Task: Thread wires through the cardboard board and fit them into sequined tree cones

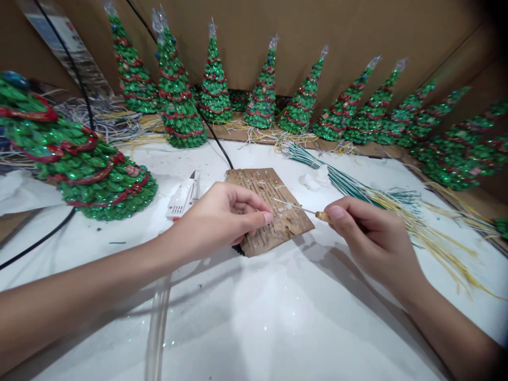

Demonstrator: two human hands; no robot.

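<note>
My right hand [369, 233] grips the short yellowish-brown handle of a thin needle-like awl [320, 215], its metal shaft pointing left. Over a pitted piece of brown cardboard [283, 222], the fingertips of my left hand [234, 211] are pinched together. What they hold, if anything, is too small to make out. The awl's tip lies just right of these fingertips, apart from them. Pale, glossy blobs stick to the cardboard. Behind my left wrist lies a white glue gun [184, 197].
Glittery green Christmas trees [260, 98] with red garlands line the back; a larger one [99, 169] leans at left. Green and yellow wires [357, 188] lie at right beside crumpled white paper [315, 179]. A black cable [217, 140] and clear glue stick [156, 328] are nearby.
</note>
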